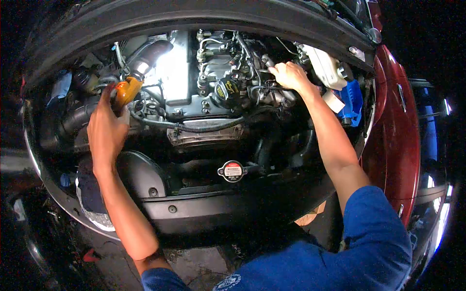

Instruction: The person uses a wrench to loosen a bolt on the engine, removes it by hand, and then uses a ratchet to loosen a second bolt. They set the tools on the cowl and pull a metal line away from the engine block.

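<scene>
An orange-yellow handheld object [128, 90] is in my left hand [108, 127], fingers and thumb closed around it. Its kind is not clear; its upper end is beside a metal-clamped black hose [141, 68]. Across the engine, my right hand [290, 76] reaches among small pipes and wiring [262, 72], its fingers bent together at a fitting. What they grip, if anything, I cannot make out. Between my hands lies the engine cover [177, 72], brightly lit and washed out, with a black oil filler cap [226, 90] to its right.
A ribbed hose [204, 128] crosses the engine front. Nearer me is the radiator cap [232, 171]. At right are a pale fluid reservoir [324, 65] and a blue container [350, 104]. The raised hood edge [194, 18] arches overhead; a red car [395, 145] stands alongside.
</scene>
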`<state>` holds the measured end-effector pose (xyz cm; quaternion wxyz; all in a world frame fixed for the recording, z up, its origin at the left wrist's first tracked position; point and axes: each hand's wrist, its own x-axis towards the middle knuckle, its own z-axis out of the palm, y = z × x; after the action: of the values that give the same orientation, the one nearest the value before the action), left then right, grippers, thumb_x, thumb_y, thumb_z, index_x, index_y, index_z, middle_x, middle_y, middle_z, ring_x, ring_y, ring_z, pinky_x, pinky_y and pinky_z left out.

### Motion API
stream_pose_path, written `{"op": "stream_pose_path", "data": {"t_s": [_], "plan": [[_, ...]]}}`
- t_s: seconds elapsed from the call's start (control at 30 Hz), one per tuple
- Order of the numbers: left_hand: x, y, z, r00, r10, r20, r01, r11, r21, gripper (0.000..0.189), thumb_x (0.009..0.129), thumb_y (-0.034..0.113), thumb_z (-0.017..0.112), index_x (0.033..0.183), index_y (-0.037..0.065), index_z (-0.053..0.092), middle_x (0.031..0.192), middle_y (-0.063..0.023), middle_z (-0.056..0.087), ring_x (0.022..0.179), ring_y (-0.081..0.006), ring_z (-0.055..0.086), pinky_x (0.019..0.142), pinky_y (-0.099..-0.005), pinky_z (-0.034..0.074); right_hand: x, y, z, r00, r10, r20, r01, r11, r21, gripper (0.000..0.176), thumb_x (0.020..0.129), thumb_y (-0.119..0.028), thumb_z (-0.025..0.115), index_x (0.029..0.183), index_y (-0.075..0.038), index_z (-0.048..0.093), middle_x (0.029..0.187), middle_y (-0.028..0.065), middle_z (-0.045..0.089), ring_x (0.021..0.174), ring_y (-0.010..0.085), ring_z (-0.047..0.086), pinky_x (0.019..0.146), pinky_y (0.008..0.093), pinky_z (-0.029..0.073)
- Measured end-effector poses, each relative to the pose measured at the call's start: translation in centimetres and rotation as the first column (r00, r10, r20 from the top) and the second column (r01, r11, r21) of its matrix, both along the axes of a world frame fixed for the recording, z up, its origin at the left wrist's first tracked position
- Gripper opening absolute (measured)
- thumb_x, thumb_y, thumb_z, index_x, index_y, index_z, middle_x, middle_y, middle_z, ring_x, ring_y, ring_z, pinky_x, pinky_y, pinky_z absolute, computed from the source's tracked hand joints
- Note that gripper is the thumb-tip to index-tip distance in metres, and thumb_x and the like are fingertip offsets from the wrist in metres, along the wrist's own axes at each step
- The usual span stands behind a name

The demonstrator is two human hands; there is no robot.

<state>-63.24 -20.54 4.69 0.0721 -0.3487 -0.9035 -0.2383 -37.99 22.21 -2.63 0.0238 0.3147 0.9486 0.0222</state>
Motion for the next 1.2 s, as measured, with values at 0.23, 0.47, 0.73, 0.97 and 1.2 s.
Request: {"op": "stream_pose_path", "data": {"t_s": [0.23,0.47,0.73,0.97,1.2], "plan": [[-0.6,-0.1,-0.4,0.996,-0.072,0.043,0.071,0.997,0.027,0.053,0.087,0.016,0.065,0.138,0.005,0.056,0.116,-0.0256,0.069,0.107,-0.0426,0.066,0.092,-0.049,0.052,0.3,-1.5,0.6,0.999,0.045,-0.007,-0.044,0.997,0.064,0.05,0.103,-0.044,0.048,0.091,-0.001,0.072,0.09,0.0273,0.071,0.09,0.0433,0.071,0.083,0.0529,0.055],[0.0,0.0,-0.1,0.987,-0.157,-0.018,0.158,0.984,0.078,0.05,0.089,0.015,0.066,0.137,0.006,0.058,0.119,-0.0263,0.068,0.112,-0.0427,0.065,0.097,-0.0449,0.051,0.6,-1.1,0.4,0.952,0.217,0.216,-0.259,0.947,0.189,0.033,0.095,-0.015,0.053,0.123,-0.024,0.067,0.095,0.0115,0.07,0.089,0.034,0.071,0.077,0.0481,0.058],[0.2,0.8,0.5,0.982,-0.148,0.117,0.14,0.987,0.073,0.051,0.089,0.013,0.067,0.139,0.008,0.057,0.125,-0.0241,0.067,0.116,-0.0422,0.064,0.098,-0.0446,0.051,-0.2,-2.0,1.3,0.994,-0.021,0.112,0.014,0.998,0.058,0.04,0.103,-0.042,0.049,0.096,-0.01,0.073,0.09,0.02,0.073,0.086,0.0403,0.072,0.078,0.0535,0.056],[0.2,0.2,-0.3,0.983,-0.172,-0.062,0.178,0.975,0.129,0.053,0.087,0.007,0.066,0.139,0.007,0.057,0.113,-0.024,0.069,0.097,-0.0386,0.069,0.086,-0.0443,0.053,0.8,-0.1,1.8,0.998,-0.009,-0.061,0.005,0.997,-0.071,0.058,0.094,-0.058,0.059,0.074,-0.004,0.066,0.069,0.0167,0.068,0.071,0.0362,0.069,0.069,0.0469,0.051],[0.4,0.1,0.1,0.985,-0.172,-0.001,0.171,0.979,0.111,0.055,0.086,0.008,0.066,0.141,0.006,0.055,0.118,-0.0258,0.067,0.105,-0.0406,0.067,0.09,-0.045,0.053,7.2,-1.5,2.7,0.977,-0.151,-0.151,0.13,0.981,-0.141,0.057,0.088,-0.06,0.068,0.073,-0.005,0.065,0.071,0.018,0.067,0.069,0.038,0.067,0.064,0.048,0.048]]}}
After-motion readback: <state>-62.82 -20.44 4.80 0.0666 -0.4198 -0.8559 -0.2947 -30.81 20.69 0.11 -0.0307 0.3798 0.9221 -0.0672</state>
